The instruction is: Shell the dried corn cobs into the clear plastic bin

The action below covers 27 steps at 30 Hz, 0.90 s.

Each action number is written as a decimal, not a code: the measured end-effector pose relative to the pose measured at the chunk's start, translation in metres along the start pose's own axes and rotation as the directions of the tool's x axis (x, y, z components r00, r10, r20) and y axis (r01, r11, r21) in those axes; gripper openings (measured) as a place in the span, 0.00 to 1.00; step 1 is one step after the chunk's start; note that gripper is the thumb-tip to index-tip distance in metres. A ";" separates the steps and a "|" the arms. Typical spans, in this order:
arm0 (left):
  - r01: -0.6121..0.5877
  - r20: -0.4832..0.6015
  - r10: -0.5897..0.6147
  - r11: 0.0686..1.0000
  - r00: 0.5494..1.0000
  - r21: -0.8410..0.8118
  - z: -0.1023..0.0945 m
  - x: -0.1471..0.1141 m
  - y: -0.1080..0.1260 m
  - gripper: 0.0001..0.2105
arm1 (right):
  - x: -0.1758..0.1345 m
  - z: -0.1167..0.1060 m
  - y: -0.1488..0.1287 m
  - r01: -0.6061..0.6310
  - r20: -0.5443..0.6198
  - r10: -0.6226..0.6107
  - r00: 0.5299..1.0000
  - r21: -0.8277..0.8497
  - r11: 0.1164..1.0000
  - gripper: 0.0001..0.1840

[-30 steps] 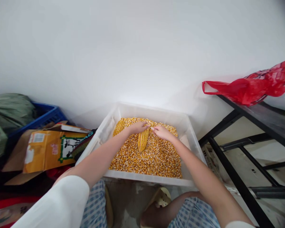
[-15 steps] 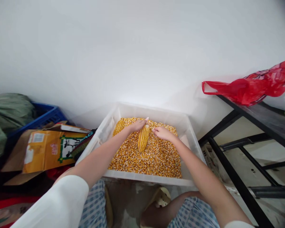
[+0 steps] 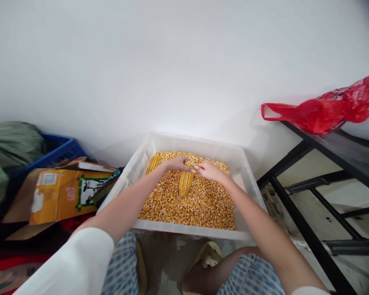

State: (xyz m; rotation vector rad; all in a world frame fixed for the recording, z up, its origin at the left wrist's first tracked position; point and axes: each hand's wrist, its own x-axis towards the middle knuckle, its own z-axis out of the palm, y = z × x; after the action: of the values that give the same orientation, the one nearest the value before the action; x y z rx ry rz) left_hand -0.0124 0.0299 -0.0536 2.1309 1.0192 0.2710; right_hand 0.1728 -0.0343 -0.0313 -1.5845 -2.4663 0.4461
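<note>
An ear of corn (image 3: 186, 183) lies on loose kernels (image 3: 203, 205) in a white plastic tub (image 3: 190, 229). My left hand (image 3: 177, 164) grips the ear's far end, its fingers across the top. From the right, my right hand (image 3: 210, 171) meets it there with fingers pinched together near the left fingertips. What the right fingers pinch is too small to make out. Another ear of corn (image 3: 154, 162) rests at the tub's far left, partly sunk among the kernels.
On the left are an orange cardboard box (image 3: 61, 196), a blue crate (image 3: 57, 153) and a green bag (image 3: 12, 151). A black metal frame (image 3: 298, 213) stands close on the right, with a red plastic bag (image 3: 320, 114) on top. A white wall rises behind the tub.
My left hand has shifted slightly right and now covers the ear's far end, which was showing before. The right hand has stayed nearly in place, and the two hands' fingertips are closer together.
</note>
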 end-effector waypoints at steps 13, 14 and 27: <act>0.072 -0.245 -0.017 0.974 0.969 0.216 0.022 0.008 0.005 0.26 | -0.003 0.002 -0.018 -0.243 -0.023 0.242 0.970 -0.127 0.962 0.17; 0.089 -0.269 -0.026 0.971 0.963 0.224 0.024 0.008 0.005 0.26 | -0.002 0.003 -0.018 -0.255 -0.031 0.253 0.967 -0.127 0.959 0.17; 0.161 -0.387 -0.141 0.987 0.911 0.020 0.027 0.013 -0.021 0.27 | 0.016 0.064 -0.009 -0.264 -0.256 0.290 0.922 0.132 0.955 0.19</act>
State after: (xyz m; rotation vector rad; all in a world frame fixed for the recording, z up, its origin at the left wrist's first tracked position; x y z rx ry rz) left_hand -0.0030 0.0336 -0.0889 2.0740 1.4222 0.6113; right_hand 0.1386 -0.0335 -0.0883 -1.8266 -1.9988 0.3501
